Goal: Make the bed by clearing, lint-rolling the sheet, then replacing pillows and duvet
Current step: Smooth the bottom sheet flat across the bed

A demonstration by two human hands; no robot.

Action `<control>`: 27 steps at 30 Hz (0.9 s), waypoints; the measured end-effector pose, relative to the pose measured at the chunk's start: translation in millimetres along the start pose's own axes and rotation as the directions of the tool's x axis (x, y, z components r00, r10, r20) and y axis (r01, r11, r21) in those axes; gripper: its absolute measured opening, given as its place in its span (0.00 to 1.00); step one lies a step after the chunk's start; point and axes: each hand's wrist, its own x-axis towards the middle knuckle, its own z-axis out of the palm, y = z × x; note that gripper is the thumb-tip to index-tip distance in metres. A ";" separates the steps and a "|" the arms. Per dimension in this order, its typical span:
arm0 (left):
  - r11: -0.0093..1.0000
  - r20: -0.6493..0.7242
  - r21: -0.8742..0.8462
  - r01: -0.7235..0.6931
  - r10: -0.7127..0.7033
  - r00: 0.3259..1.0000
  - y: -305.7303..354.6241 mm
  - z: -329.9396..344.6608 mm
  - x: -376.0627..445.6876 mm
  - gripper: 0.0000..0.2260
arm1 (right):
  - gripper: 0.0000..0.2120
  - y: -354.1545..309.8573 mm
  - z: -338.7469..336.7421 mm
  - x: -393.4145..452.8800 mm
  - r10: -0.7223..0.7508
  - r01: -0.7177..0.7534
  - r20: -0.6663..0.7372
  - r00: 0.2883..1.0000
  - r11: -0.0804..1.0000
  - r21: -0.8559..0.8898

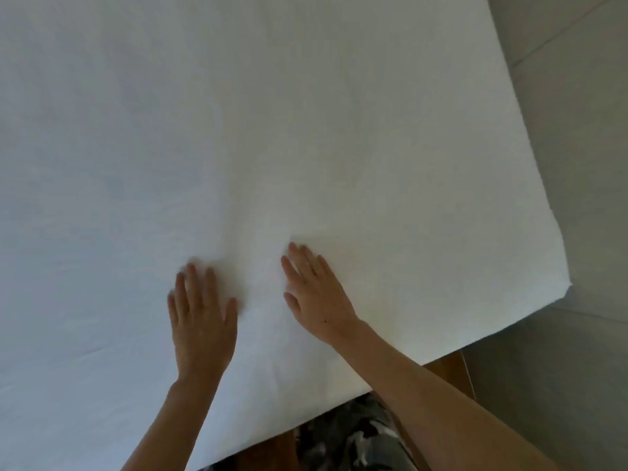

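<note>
Because the white sheet (306, 130) lies stretched over the whole bed, a hard sideways push could bunch it or pull its near right corner (564, 283) loose. Its long axis cannot be told; the near edge runs from near left up to far right. Both the left hand (200, 317) and right hand (316, 294) press flat on it near that edge, fingers straight, holding nothing. Grey floor (577, 164) lies right.

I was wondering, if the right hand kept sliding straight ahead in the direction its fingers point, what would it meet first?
Nothing, as far as the picture shows. The right hand lies flat on the white sheet, fingers aimed up and slightly left, and only bare sheet lies ahead to the frame's top edge.
</note>
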 end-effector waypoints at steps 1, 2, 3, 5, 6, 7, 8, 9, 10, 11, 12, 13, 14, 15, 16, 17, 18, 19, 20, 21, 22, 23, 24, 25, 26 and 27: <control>0.999 0.024 0.026 0.022 -0.023 0.999 18.6 14.0 -3.8 0.28 | 0.27 17.7 5.1 -10.0 -0.025 0.025 0.030 0.999 1.000 -0.002; 0.997 0.031 0.042 0.070 -0.071 0.997 33.6 27.1 -9.0 0.27 | 0.28 31.8 11.1 -19.4 -0.059 0.060 0.059 0.996 0.998 -0.002; 0.991 0.028 0.041 0.126 -0.127 0.991 46.6 36.3 -13.8 0.27 | 0.28 41.2 15.2 -28.1 -0.086 0.086 0.084 0.993 0.996 0.006; 0.982 0.013 0.042 0.182 -0.183 0.983 65.4 46.0 -19.2 0.27 | 0.29 48.8 20.6 -39.1 -0.113 0.110 0.083 0.990 0.993 0.047; 0.980 0.009 0.046 0.193 -0.193 0.981 71.2 48.4 -22.8 0.28 | 0.29 48.3 21.5 -41.8 -0.122 0.116 0.088 0.989 0.991 0.066; 0.979 0.016 0.031 0.201 -0.201 0.979 74.6 47.0 -27.4 0.30 | 0.30 44.2 20.2 -43.8 -0.125 0.118 0.088 0.988 0.990 0.078; 0.977 0.029 -0.003 0.214 -0.214 0.976 78.4 43.6 -28.8 0.31 | 0.30 41.9 17.2 -45.5 -0.116 0.108 0.079 0.990 0.989 0.098; 0.973 0.023 -0.049 0.226 -0.225 0.974 84.4 39.7 -25.3 0.32 | 0.29 43.8 12.1 -44.6 -0.107 0.099 0.056 0.993 0.987 0.130; 0.970 0.003 -0.089 0.227 -0.228 0.974 91.6 34.0 -16.2 0.32 | 0.28 49.1 4.2 -39.9 -0.102 0.099 0.014 0.995 0.982 0.163; 0.972 -0.015 -0.115 0.207 -0.210 0.978 100.0 27.0 -0.9 0.33 | 0.27 57.6 -4.3 -31.4 -0.089 0.096 -0.045 0.995 0.979 0.181; 0.979 -0.035 -0.120 0.162 -0.167 0.985 108.4 21.0 19.2 0.32 | 0.27 69.2 -12.9 -20.5 -0.064 0.083 -0.107 0.992 0.980 0.181; 0.989 -0.054 -0.107 0.104 -0.110 0.992 117.8 16.0 41.4 0.31 | 0.27 83.6 -22.3 -8.2 -0.032 0.061 -0.163 0.986 0.983 0.176; 0.996 -0.074 -0.083 0.041 -0.047 0.996 128.4 12.8 64.6 0.30 | 0.27 100.6 -31.2 4.9 0.004 0.029 -0.194 0.981 0.985 0.169; 0.998 -0.094 -0.057 -0.021 0.015 0.995 139.7 10.7 87.8 0.29 | 0.28 119.2 -39.5 18.4 0.047 -0.013 -0.208 0.977 0.987 0.160; 0.997 -0.115 -0.030 -0.072 0.069 0.991 152.2 9.5 111.4 0.28 | 0.28 139.0 -47.7 32.5 0.093 -0.063 -0.221 0.971 0.988 0.140; 0.994 -0.135 -0.005 -0.112 0.110 0.985 164.6 9.6 135.5 0.28 | 0.29 159.4 -55.3 46.8 0.135 -0.112 -0.230 0.964 0.987 0.113; 0.992 -0.159 0.009 -0.126 0.126 0.979 176.1 9.7 159.6 0.28 | 0.30 178.9 -63.2 60.2 0.166 -0.149 -0.224 0.960 0.985 0.091; 0.993 -0.183 0.010 -0.116 0.116 0.976 186.0 10.6 182.6 0.27 | 0.30 196.9 -70.3 71.9 0.185 -0.173 -0.206 0.961 0.982 0.073; 0.995 -0.201 0.008 -0.097 0.096 0.975 195.6 13.1 203.1 0.27 | 0.31 214.6 -74.9 80.6 0.200 -0.194 -0.179 0.963 0.980 0.052; 0.996 -0.207 0.012 -0.086 0.086 0.975 205.8 17.5 219.9 0.27 | 0.31 231.8 -77.0 86.1 0.219 -0.216 -0.139 0.966 0.976 0.030; 0.995 -0.201 0.026 -0.098 0.102 0.974 216.7 23.3 232.3 0.27 | 0.31 248.5 -76.5 88.2 0.240 -0.240 -0.094 0.966 0.971 0.016; 0.990 -0.187 0.049 -0.131 0.138 0.973 228.1 30.7 238.6 0.27 | 0.31 263.6 -72.8 86.1 0.261 -0.260 -0.059 0.964 0.965 0.019; 0.981 -0.167 0.081 -0.178 0.189 0.968 240.9 40.3 239.1 0.28 | 0.31 277.5 -66.8 79.1 0.285 -0.283 -0.045 0.958 0.958 0.040; 0.967 -0.145 0.114 -0.230 0.245 0.959 255.2 50.4 235.0 0.29 | 0.31 289.3 -59.7 68.1 0.320 -0.316 -0.053 0.946 0.946 0.074; 0.951 -0.122 0.134 -0.280 0.296 0.947 270.4 61.0 225.7 0.29 | 0.32 299.3 -52.7 52.5 0.365 -0.357 -0.064 0.929 0.927 0.113; 0.932 -0.098 0.136 -0.336 0.350 0.931 286.7 70.8 213.4 0.30 | 0.32 308.5 -44.9 33.7 0.408 -0.395 -0.074 0.910 0.908 0.142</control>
